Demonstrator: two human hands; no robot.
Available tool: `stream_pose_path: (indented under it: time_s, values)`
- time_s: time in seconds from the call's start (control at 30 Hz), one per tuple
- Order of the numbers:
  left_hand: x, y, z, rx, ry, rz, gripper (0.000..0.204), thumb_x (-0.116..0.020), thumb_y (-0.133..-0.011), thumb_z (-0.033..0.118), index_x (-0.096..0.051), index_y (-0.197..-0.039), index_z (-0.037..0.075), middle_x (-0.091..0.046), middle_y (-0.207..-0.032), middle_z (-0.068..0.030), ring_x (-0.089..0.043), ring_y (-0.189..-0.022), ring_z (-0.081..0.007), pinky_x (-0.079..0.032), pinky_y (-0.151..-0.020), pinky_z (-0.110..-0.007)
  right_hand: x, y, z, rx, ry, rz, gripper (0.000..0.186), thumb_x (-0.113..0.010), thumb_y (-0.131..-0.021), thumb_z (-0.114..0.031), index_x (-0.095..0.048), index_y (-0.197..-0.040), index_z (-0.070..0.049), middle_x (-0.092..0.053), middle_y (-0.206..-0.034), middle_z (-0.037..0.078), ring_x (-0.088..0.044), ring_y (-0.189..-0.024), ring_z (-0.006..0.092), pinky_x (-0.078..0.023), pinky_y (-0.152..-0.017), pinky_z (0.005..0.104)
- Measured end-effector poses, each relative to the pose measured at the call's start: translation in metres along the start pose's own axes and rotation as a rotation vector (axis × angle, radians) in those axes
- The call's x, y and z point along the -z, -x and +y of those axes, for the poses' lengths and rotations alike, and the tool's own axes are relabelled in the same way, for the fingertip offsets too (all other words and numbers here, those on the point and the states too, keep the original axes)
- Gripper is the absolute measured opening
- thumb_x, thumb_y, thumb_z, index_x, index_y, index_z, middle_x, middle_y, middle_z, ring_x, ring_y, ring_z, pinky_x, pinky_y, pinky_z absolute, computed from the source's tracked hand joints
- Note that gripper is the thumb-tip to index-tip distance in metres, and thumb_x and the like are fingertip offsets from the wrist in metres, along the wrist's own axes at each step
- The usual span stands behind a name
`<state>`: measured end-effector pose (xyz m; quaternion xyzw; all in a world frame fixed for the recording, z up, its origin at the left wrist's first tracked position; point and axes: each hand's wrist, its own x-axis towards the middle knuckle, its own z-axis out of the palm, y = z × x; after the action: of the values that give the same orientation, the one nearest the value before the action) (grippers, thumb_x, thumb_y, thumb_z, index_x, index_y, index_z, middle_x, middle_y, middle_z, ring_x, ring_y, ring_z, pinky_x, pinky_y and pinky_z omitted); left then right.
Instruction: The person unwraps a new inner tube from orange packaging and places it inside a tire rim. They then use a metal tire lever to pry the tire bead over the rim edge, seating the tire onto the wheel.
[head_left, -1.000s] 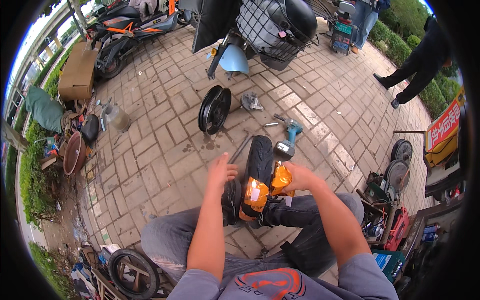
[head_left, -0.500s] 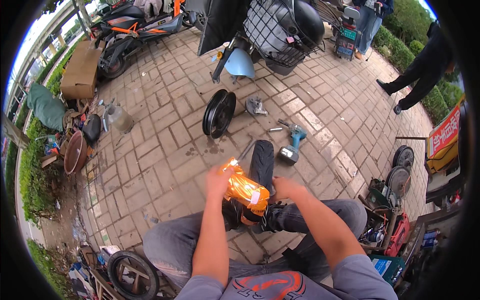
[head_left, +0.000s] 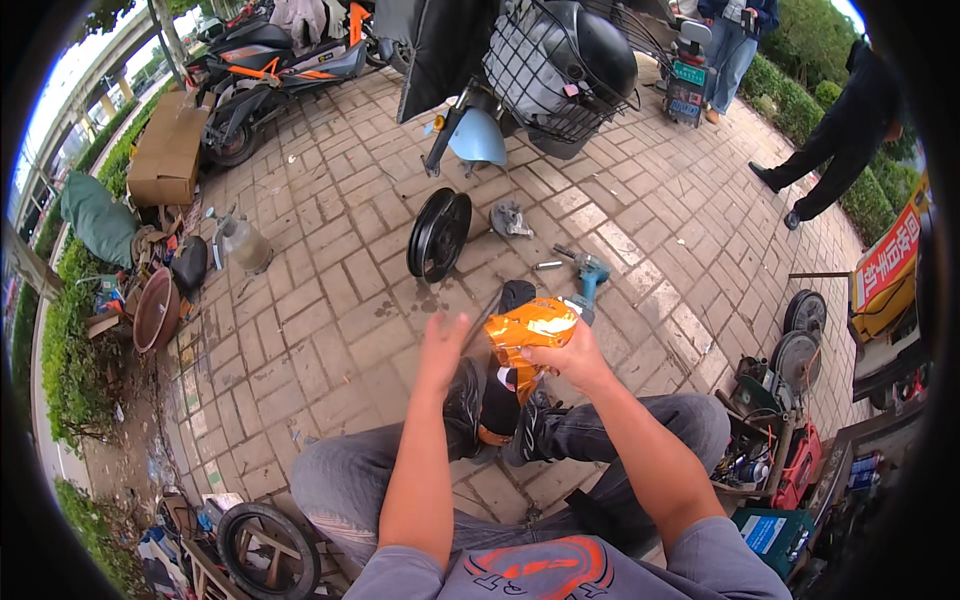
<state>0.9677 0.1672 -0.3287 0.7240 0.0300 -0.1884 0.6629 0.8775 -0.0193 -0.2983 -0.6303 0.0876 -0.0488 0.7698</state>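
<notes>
Our right hand (head_left: 572, 360) grips a bunch of shiny orange foil wrapping (head_left: 533, 322), its fingers closed around the crumpled sheet. Our left hand (head_left: 440, 350), blurred, is lifted just beside it with the fingers spread, and seems to hold nothing.

Under the foil, a black rubber tyre with a grooved tread (head_left: 517, 293) stands on the brick paving (head_left: 340, 300) between our dark left shoe (head_left: 462, 397) and dark right shoe (head_left: 528, 432). We judge the wrapping to be only partly off: the far end of the tyre is bare, while the foil lies over its middle and a bit of orange shows low at the near end. What remains, as far as we can tell, is the foil in our grip and that low piece.

We see the tyre edge-on, its long axis running from our feet straight ahead, the far end slightly to the right. The foil lies mostly crosswise over it, with a tail hanging toward us.

Beyond, a teal cordless power tool (head_left: 592, 272) lies partly hidden behind the foil; farther off are an upright black wheel rim (head_left: 439, 235) and a grey metal part (head_left: 511, 218).
</notes>
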Motion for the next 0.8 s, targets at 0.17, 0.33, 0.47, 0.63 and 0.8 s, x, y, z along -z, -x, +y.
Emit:
stream_pose_path:
  time_s: [0.17,0.33,0.47,0.63,0.8]
  values:
    - [-0.019,-0.023,-0.12,0.225,-0.058,-0.327,0.081,-0.066,-0.081,0.052,-0.046,-0.129,-0.011,-0.051,-0.129,-0.0236,-0.051,-0.117,-0.0269,-0.038,-0.099,-0.037,-0.001,-0.013,-0.016,-0.026,-0.094,-0.079,0.067,-0.08,-0.064,-0.006,-0.047,-0.122,0.0,-0.063,-0.109,0.008,-0.062,-0.096,0.0143,-0.052,-0.082,0.0301]
    - [-0.023,-0.026,-0.04,0.401,0.403,-0.274,0.074,-0.053,-0.088,0.058,-0.055,-0.117,-0.01,-0.062,-0.112,-0.0171,-0.062,-0.097,-0.0246,-0.049,-0.082,-0.037,0.076,0.004,-0.004,0.021,0.735,-0.254,0.082,-0.083,-0.061,-0.017,-0.043,-0.13,0.002,-0.062,-0.114,0.012,-0.061,-0.104,0.0208,-0.048,-0.089,0.0323]
    - [-0.033,-0.033,-0.088,0.422,0.309,-0.245,0.064,-0.05,-0.091,0.056,-0.055,-0.12,-0.001,-0.063,-0.111,-0.0134,-0.062,-0.096,-0.0233,-0.049,-0.083,-0.036,0.064,-0.001,0.075,-0.189,1.07,-0.198,0.1,-0.082,-0.055,-0.031,-0.034,-0.137,0.001,-0.062,-0.108,0.022,-0.061,-0.102,0.0328,-0.048,-0.088,0.0377]
    - [-0.013,-0.044,-0.215,0.527,0.526,-0.208,0.056,-0.058,-0.09,0.046,-0.055,-0.122,0.001,-0.064,-0.111,-0.0132,-0.064,-0.096,-0.0221,-0.05,-0.083,-0.036,0.015,-0.019,0.184,-0.175,0.706,-0.184,0.078,-0.076,-0.066,-0.034,-0.04,-0.129,-0.002,-0.063,-0.108,0.023,-0.061,-0.101,0.0355,-0.048,-0.088,0.0385]
    - [-0.032,-0.054,-0.195,0.414,0.604,-0.252,0.046,-0.067,-0.086,0.028,-0.052,-0.121,0.001,-0.063,-0.106,-0.0108,-0.063,-0.096,-0.0222,-0.051,-0.081,-0.033,0.047,-0.05,0.247,0.021,0.972,-0.256,0.071,-0.071,-0.073,-0.032,-0.04,-0.13,-0.004,-0.061,-0.113,0.019,-0.056,-0.108,0.0359,-0.048,-0.089,0.039]
